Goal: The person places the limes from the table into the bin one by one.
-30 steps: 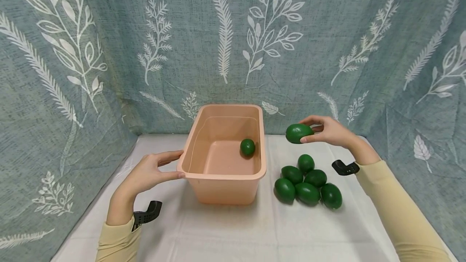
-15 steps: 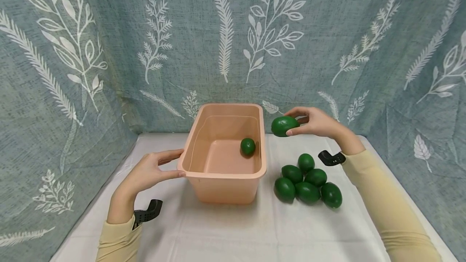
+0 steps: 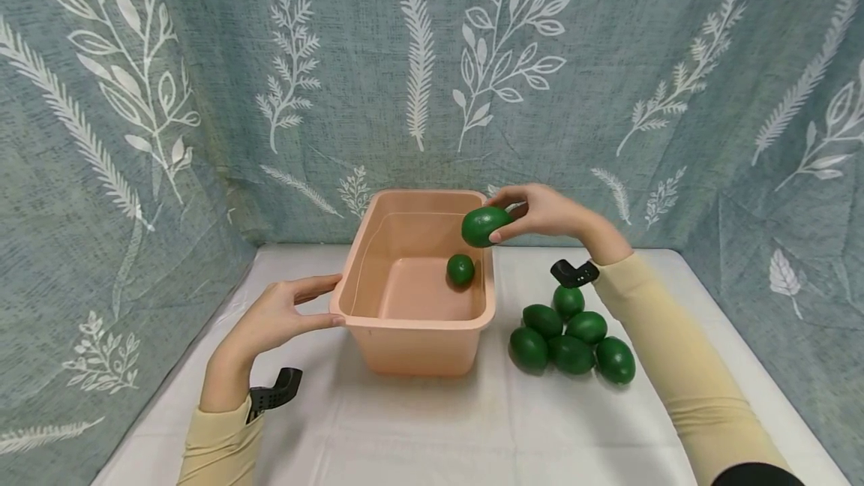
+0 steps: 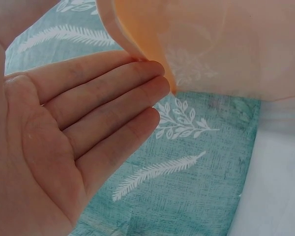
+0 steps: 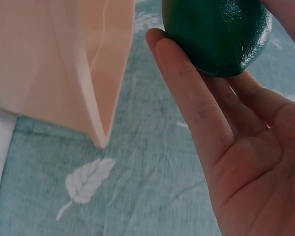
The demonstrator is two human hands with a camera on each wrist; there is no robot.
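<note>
My right hand (image 3: pixel 540 210) pinches a glossy, dark green oval fruit (image 3: pixel 483 226) between thumb and fingers. That fruit is above the right rim of a peach plastic bin (image 3: pixel 418 351), near its far corner. Inside the bin, another green fruit (image 3: pixel 460 270) lies on the floor by the right wall. The left hand (image 3: pixel 280 319) touches the bin's left rim near the front corner with fingertips and thumb. Its fingers (image 4: pixel 113 105) look nearly straight in the left wrist view. The right wrist view shows the held fruit (image 5: pixel 216 34) beside the bin's wall (image 5: pixel 44 69).
Several more green fruits (image 3: pixel 572 355) lie clustered on the white cloth (image 3: pixel 418 433) to the right of the bin, below the right forearm. A blue-green curtain (image 3: pixel 324 58) with white leaf prints hangs behind and at both sides.
The right hand has carried the green fruit leftward and slightly up, from above the cluster's far side to the bin's right rim. The left hand and bin stay in place.
</note>
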